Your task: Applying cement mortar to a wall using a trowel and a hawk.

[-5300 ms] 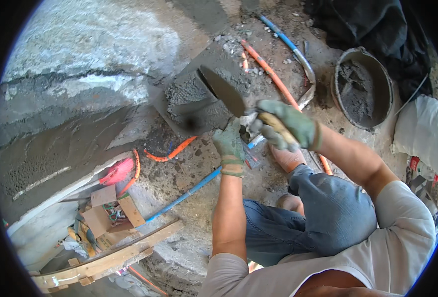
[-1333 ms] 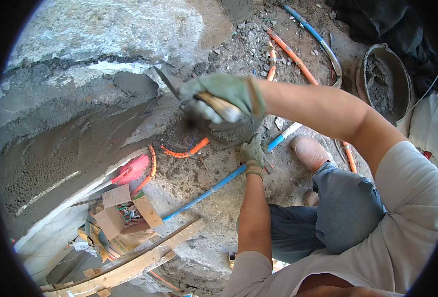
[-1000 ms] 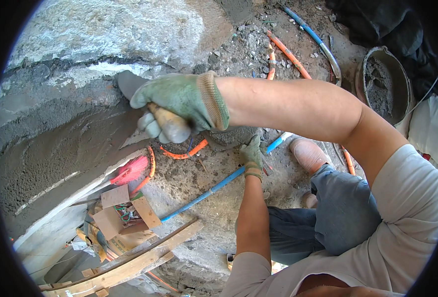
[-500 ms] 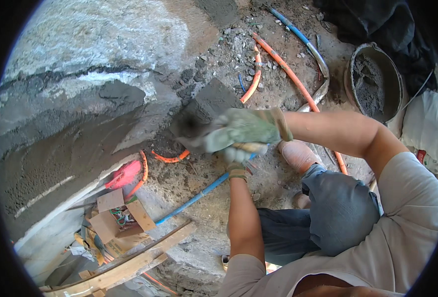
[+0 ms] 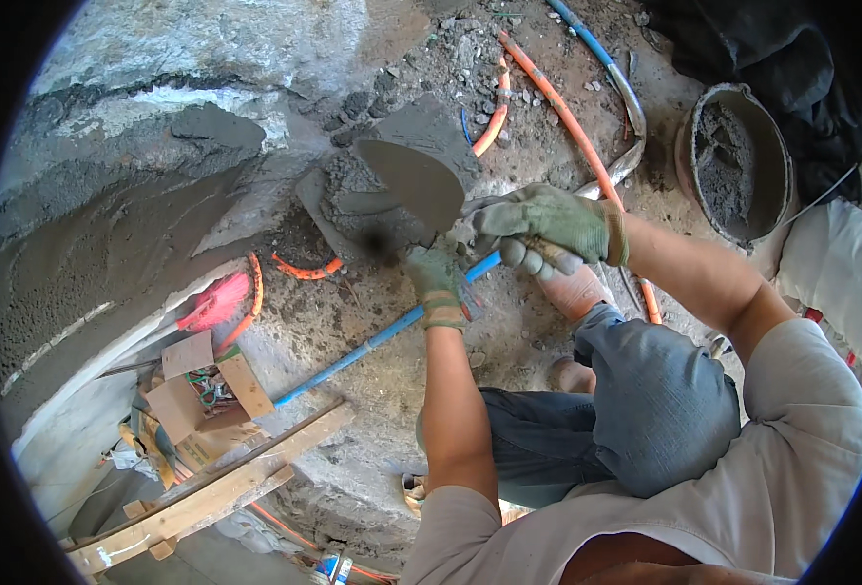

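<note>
Both my hands wear green-grey work gloves. My right hand [image 5: 548, 231] is closed round the handle of a trowel, whose rounded grey blade [image 5: 419, 183] lies over wet mortar [image 5: 353, 185]. That mortar is heaped on a flat grey mortar board [image 5: 320, 216]. At the board's near edge my left hand [image 5: 433, 273] grips it, its fingers partly hidden. To the left rises a wall [image 5: 119, 224] with dark wet mortar spread across its lower part.
A bucket of mortar [image 5: 733, 161] stands at the right beside black cloth [image 5: 762, 49]. Orange pipe [image 5: 567, 117] and blue pipe [image 5: 372, 341] lie on the rubble-strewn ground. An open cardboard box [image 5: 211, 390] and wooden planks [image 5: 216, 487] are at lower left.
My right hand has drawn back to the right, apart from my left hand. The trowel blade now shows plainly over the mortar board. The view has shifted slightly.
</note>
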